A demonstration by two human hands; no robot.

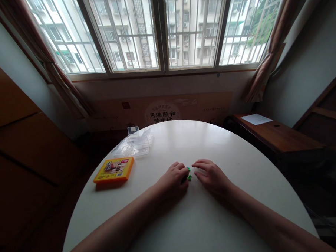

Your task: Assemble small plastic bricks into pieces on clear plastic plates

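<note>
Over the middle of the white round table, my left hand is curled, its fingertips closed at a small green piece. A second bit of green shows just below, beside the thumb; whether the two are joined I cannot tell. My right hand is a short way to the right, fingers stretched out and a little apart, with nothing between them. Its fingertips point at the green pieces across a small gap.
A yellow-orange box with a printed lid lies at the table's left. Behind it are clear plastic cases and bags. Beyond the table's right edge stands a wooden desk with papers. A barred window fills the far wall.
</note>
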